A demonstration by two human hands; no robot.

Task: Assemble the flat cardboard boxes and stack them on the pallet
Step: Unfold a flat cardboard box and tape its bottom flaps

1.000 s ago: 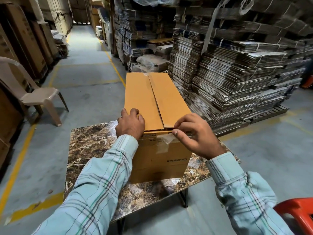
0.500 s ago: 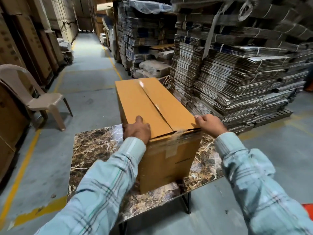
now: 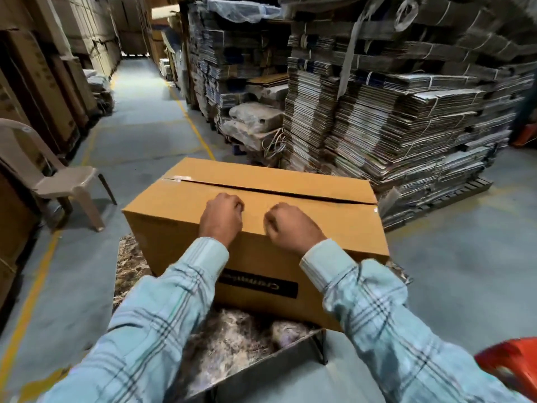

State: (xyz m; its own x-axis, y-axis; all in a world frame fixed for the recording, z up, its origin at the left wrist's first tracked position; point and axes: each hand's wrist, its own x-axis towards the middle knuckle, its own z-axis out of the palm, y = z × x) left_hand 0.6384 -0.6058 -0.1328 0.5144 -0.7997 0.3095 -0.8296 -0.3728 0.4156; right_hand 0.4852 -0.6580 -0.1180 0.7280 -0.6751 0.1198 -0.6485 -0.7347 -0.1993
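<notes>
Assembled cardboard box (image 3: 290, 225) lying long side across marble-topped table (image 3: 232, 347), flap seam running left-right. Left hand (image 3: 222, 218) and right hand (image 3: 292, 228) resting on near top edge, fingers curled under, nothing held.

Grey concrete floor (image 3: 151, 132) with yellow painted lines (image 3: 194, 126). Beige plastic chair (image 3: 55, 181) at left. Tall brown carton stacks (image 3: 43, 82) along left wall. Marble-patterned table (image 3: 232, 341) in foreground. Red plastic stool (image 3: 511, 365) at lower right.
</notes>
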